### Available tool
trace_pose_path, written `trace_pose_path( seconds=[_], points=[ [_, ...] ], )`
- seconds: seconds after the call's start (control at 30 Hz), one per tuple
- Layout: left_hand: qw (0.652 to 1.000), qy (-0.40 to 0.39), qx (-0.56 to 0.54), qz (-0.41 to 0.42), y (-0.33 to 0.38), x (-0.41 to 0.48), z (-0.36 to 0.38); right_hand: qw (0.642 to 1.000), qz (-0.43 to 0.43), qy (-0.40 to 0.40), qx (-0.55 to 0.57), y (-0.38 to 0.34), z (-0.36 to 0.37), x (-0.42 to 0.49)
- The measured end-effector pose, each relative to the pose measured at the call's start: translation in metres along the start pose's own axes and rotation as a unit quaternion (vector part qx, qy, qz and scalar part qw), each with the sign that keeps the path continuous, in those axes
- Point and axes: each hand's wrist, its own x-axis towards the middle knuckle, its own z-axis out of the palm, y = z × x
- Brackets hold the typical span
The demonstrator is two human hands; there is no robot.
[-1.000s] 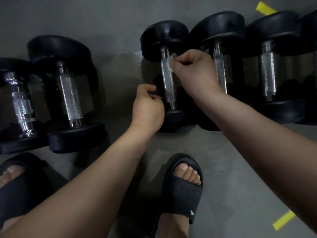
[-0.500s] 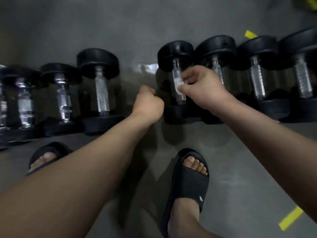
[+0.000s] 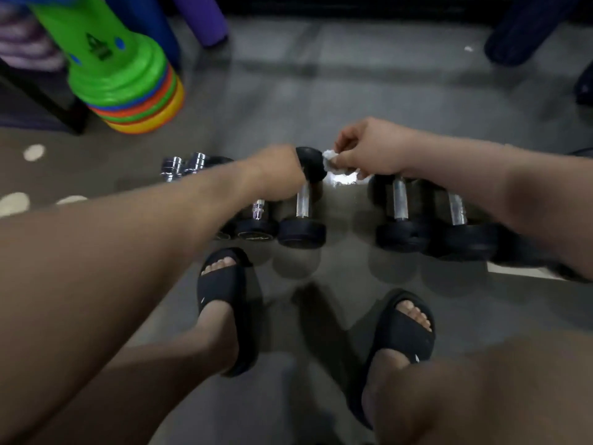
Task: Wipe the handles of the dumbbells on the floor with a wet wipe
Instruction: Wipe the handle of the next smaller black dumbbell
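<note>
1. Nearest: two feet in black slides [image 3: 224, 303] on the grey floor [image 3: 346, 274], glossy, reflections in it.
2. Just past the toes is a row of dumbbells lying on the floor. The black-ended dumbbell [image 3: 301, 232] sits mid-row with its steel handle [image 3: 302, 200] bare. Across a gap to the right are a second dumbbell [image 3: 399, 226] and a third dumbbell [image 3: 459, 239]. Chrome dumbbells [image 3: 175, 165] lie to the left, partly behind the forearm.
3. Left hand [image 3: 276, 175] is over the far end of the black-ended dumbbell. It's motion-blurred, so I cannot tell whether its fingers curl round anything.
4. Right hand [image 3: 369, 149] is above the gap, fingers pinching a wadded white wet wipe [image 3: 330, 163]. The wipe is in the air beside that dumbbell's far head, not on any handle.
5. Handling, judged:
   - Dumbbells are heavy and rigid, and the round heads may roll. Leave them on the floor and steady one by a head.
   - The handle is hard metal, the only narrow part. Wrap the wipe round it and slide end to end.
   - The wipe is light, soft and damp, and it bunches easily. A pinch or palm wrap is enough.
6. Far: stack of coloured cones [image 3: 128, 91] at left, rolled mats [image 3: 205, 20] behind.
</note>
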Motion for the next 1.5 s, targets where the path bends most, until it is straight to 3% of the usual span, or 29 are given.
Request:
trace_pose_path(
  seconds=[0.17,0.37,0.7,0.97,1.23,1.5],
  points=[
    [0.994,0.000,0.109,0.019,-0.011,-0.038,-0.043,0.992,-0.031,-0.045,-0.118,-0.048,-0.023,-0.020],
    [0.981,-0.012,0.189,0.046,-0.033,-0.057,-0.070,0.985,-0.045,-0.073,-0.149,-0.064,-0.015,-0.032],
    [0.997,-0.018,-0.041,0.058,-0.096,0.049,0.018,0.996,0.080,0.002,0.034,0.011,0.054,0.033],
    [0.985,0.032,-0.164,0.031,-0.128,0.134,0.083,0.952,0.177,0.037,0.247,0.073,0.104,0.097],
    [0.969,0.083,-0.232,0.020,-0.128,0.152,0.125,0.978,0.123,0.103,0.130,0.088,0.119,0.119],
    [0.977,0.099,-0.159,0.100,-0.144,0.129,0.152,0.973,0.084,0.173,0.126,0.086,0.141,0.133]
  ],
)
